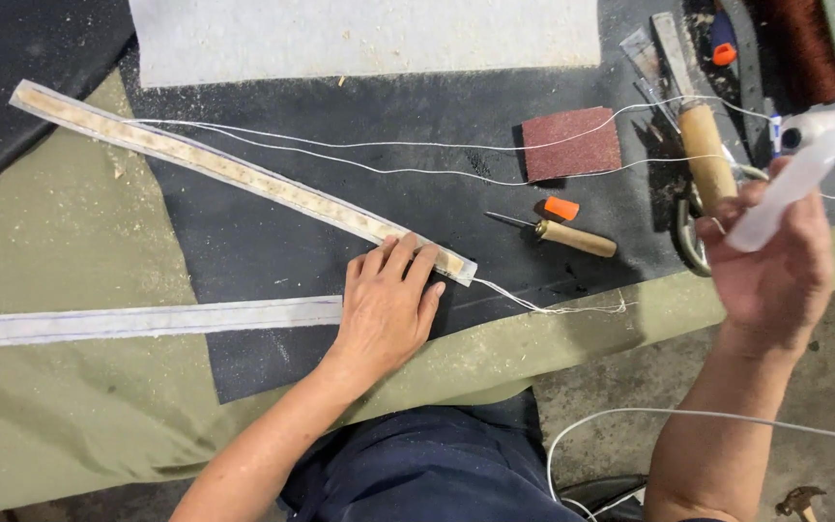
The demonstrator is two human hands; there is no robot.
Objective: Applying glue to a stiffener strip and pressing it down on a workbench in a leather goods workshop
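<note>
Here I see the left hand (390, 304) pressed flat, fingers spread, on the near end of a long wooden strip (234, 172). Right of the strip, the right hand (770, 256) grips a blurred translucent tape piece (790, 184). Beyond lie an awl (562, 233), rough sandpaper (570, 143) and white string (388, 147).

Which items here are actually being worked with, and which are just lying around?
In hand:
left hand pressing the long strip
right hand holding translucent tape
white thread

Lying about:
sandpaper square
wooden-handled awl
orange cap
second strip
</note>
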